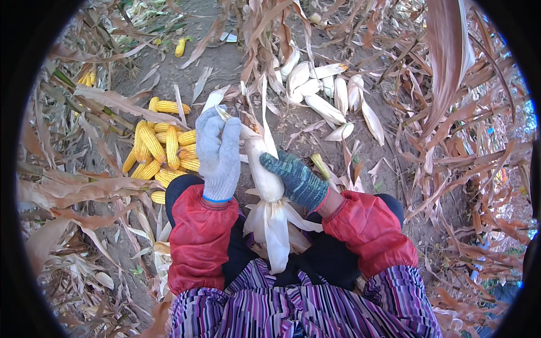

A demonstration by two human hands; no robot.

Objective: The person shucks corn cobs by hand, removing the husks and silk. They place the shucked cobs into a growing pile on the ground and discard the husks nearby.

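My right hand (298,179), in a dark green knit glove, grips an ear of corn in pale husk (264,173) in front of my body. The tip of the ear points away from me, and loose husk leaves (277,236) hang from its near end over my lap. My left hand (219,152), in a light grey knit glove, is raised beside the far end of the ear, its fingers closed on a strip of husk (222,112). How far that strip is torn from the ear cannot be told.
Husked yellow corn ears (152,143) are piled on the soil at the left. Several unhusked ears (325,107) lie at the far right of centre. One yellow ear (180,47) lies farther off. Dry corn stalks and leaves (448,169) stand on both sides.
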